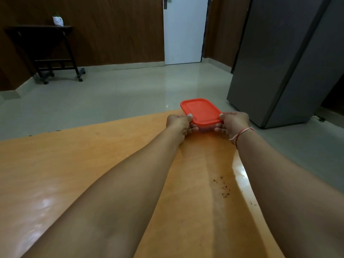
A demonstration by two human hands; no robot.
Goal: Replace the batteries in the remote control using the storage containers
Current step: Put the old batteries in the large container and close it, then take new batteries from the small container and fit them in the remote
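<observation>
Red-lidded rectangular plastic container held between left hand and right hand.

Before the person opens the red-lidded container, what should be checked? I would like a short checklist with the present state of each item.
1. Both hands hold the container: ok. The left hand and the right hand grip its two near corners.
2. Red lid seated on the container: ok, it lies flat and appears closed.
3. Container well supported on the table: not ok. It sits at the far edge and partly overhangs the floor.
4. Contents of the container known: cannot tell, since the lid and fingers hide the body.
5. Remote control within reach: cannot tell, none is in view.
6. Free table space to set the lid down: ok, to the left of the arms.
</observation>
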